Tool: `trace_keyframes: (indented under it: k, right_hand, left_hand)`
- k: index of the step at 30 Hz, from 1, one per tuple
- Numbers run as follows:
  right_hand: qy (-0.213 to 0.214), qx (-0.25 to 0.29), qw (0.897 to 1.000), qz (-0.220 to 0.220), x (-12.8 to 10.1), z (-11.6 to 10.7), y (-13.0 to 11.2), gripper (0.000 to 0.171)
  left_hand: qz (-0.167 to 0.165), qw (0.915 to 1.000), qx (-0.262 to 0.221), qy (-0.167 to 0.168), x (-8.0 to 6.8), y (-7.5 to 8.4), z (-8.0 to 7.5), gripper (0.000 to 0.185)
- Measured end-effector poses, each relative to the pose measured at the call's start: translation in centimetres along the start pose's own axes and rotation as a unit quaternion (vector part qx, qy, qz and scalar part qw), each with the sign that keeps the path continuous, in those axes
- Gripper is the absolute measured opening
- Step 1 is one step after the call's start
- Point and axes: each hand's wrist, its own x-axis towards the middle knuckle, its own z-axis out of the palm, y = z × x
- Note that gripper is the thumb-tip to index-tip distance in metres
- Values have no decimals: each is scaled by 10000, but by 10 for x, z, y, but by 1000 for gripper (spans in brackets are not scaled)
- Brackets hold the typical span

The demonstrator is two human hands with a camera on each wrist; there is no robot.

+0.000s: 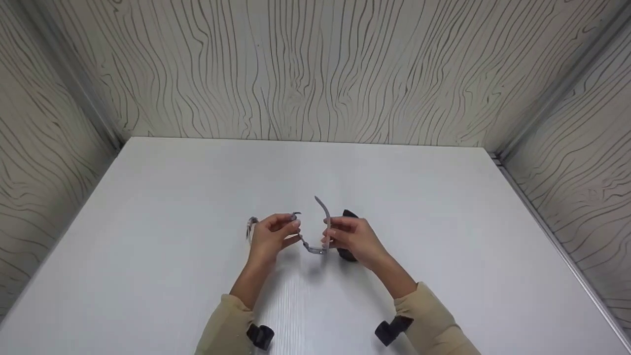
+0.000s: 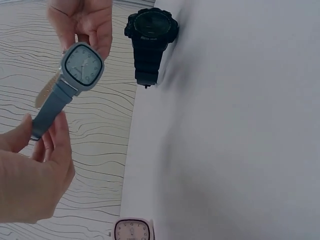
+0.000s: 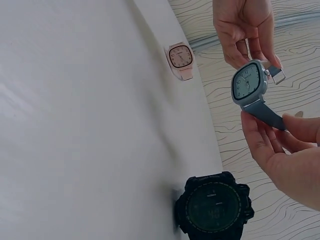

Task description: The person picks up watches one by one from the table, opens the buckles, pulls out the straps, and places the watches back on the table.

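A blue-grey wristwatch (image 1: 316, 250) with a rounded square case is held up over the white table, its strap undone. My left hand (image 1: 274, 234) pinches one strap half between thumb and fingers. The other half is gripped by my right hand (image 1: 356, 240), close to the case. In the right wrist view the watch (image 3: 247, 82) shows its numbered dial and a metal buckle by the left hand. A chunky black watch (image 2: 149, 42) stands on the table beside the right hand. Left of my left hand is a pink square watch (image 3: 181, 56).
The white table (image 1: 172, 207) spreads out on all sides of the hands. Wood-grain panels (image 1: 296, 69) rise behind it and at both sides. Black camera mounts (image 1: 260, 337) sit on the beige sleeves (image 1: 224, 325).
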Motion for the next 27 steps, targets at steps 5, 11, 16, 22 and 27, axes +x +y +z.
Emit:
trace_keyframes:
  k: [5,11,16,22,27]
  right_hand:
    - [-79,-109,9999,94,5,5,6,25]
    - [-66,-217,9996,174,9,14,11,26]
    - [80,-313,9991,283,12,22,16,29]
    - [446,-386,9978,311,13,29,25,40]
    - [620,-403,9967,322,15,34,31,44]
  left_hand:
    - [-113,9997,105,172,4,-5,-3,28]
    - [-255,9987,191,387,8,-13,-7,30]
    - [-374,9973,312,549,11,-17,-10,29]
    - [-544,9960,346,625,13,-22,-13,27]
    - [-689,9943,474,667,13,-24,-15,27]
